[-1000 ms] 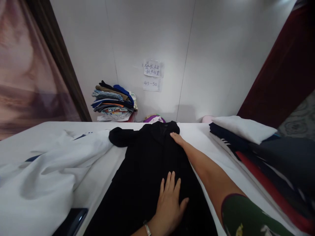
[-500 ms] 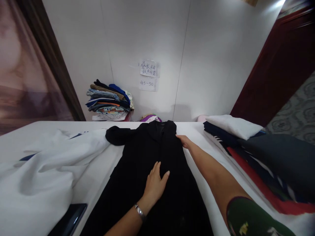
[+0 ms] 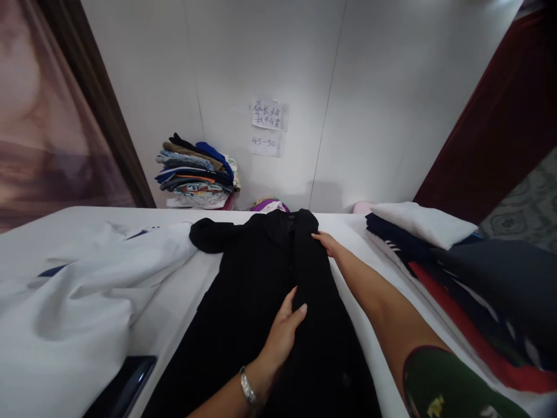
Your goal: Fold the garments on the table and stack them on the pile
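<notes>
A long black coat [image 3: 248, 290] lies spread on the white table, its collar at the far end and one sleeve [image 3: 213, 234] bent out to the left. My left hand [image 3: 282, 334], with a silver bracelet at the wrist, grips the edge of a black strip, seemingly the other sleeve [image 3: 308, 261], lying lengthwise over the coat's right front. Its thumb shows on top and part of its fingers is hidden by the cloth. Below the right shoulder, my right hand [image 3: 327, 242] pinches the coat's outer side.
To the left spreads a crumpled white garment [image 3: 96, 290], with a dark glossy object [image 3: 126, 386] by its near edge. Folded clothes [image 3: 444, 278] are piled at the right. Another clothes stack [image 3: 198, 174] stands at the back left, near paper signs [image 3: 268, 128] on the wall.
My left hand has turned from lying flat on the coat to gripping the strip's edge, slightly further right. My right hand stays at the coat's side. The view has shifted slightly.
</notes>
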`<action>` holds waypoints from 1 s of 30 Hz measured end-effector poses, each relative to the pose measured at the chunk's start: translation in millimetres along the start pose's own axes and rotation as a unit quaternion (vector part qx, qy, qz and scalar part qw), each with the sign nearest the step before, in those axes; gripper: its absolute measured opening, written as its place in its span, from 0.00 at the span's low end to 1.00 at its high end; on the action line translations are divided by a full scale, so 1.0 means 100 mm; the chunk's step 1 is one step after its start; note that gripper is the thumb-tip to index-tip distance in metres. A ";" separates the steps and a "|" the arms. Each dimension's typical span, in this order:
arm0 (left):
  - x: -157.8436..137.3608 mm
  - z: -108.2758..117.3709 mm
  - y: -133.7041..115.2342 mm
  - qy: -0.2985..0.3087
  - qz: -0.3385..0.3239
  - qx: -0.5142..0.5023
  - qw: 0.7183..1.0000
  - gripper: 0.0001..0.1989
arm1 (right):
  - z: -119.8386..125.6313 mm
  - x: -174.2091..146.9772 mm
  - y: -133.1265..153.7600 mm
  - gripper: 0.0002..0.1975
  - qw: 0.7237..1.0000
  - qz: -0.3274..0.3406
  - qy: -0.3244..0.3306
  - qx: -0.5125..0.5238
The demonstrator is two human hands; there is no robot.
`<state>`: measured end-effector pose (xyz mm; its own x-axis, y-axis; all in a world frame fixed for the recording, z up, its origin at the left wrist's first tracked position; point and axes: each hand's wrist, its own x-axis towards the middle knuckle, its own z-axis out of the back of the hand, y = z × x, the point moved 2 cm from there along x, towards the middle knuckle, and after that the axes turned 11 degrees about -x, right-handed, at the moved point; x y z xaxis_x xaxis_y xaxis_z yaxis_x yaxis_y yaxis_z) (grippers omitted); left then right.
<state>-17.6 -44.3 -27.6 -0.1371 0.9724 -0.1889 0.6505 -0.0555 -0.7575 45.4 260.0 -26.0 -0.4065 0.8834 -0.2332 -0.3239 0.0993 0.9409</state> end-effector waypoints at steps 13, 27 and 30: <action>-0.07 0.00 0.10 0.012 0.078 0.115 0.990 0.26 | 0.01 0.03 -0.26 0.23 0.975 0.007 -0.113 -0.190; -0.03 0.20 -0.29 -0.007 0.048 0.555 0.830 0.05 | -0.27 0.07 -0.10 0.25 0.938 0.069 -0.086 -0.329; -0.01 0.19 -0.33 -0.048 -0.053 0.648 0.758 0.13 | -0.26 0.07 -0.06 0.29 0.913 0.062 -0.109 -0.389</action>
<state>-52.8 -47.7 -14.6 -0.2308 0.9695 -0.0823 -0.6403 -0.2150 -0.7374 21.9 253.3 -39.4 -0.3296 0.9441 -0.0028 -0.8297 -0.2882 0.4781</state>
